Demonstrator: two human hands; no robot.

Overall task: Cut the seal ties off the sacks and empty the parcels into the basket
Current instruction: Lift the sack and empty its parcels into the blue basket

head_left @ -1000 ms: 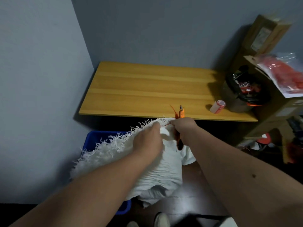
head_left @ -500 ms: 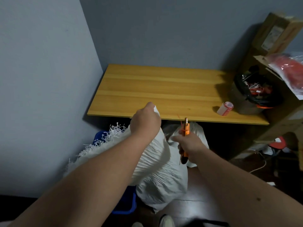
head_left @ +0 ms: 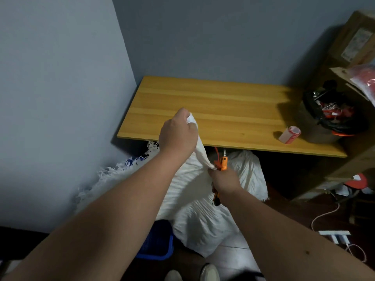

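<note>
A wooden tabletop [head_left: 213, 110] fills the corner of grey walls, and below its near edge a big white woven sack [head_left: 194, 209] stands on the floor, bulging and creased. Behind it, under the near edge, a second white sack [head_left: 249, 173] leans. To the left, just beside the first sack and partly covered by frayed white sacking [head_left: 113, 175], sits a blue basket [head_left: 158, 244]. At the tabletop's right end stands a bin lined with a black bag [head_left: 332, 116], and near it, toward the near right corner, lies a small roll with a red-and-white wrapper [head_left: 289, 134]. The left hand [head_left: 178, 134] is fisted round the sack's gathered neck, pulling it up taut over the tabletop's near edge. The right hand [head_left: 225, 181] is curled round orange-handled cutters [head_left: 222, 165], whose tip sits at the tied throat of the neck, against a red seal tie [head_left: 217, 157].
</note>
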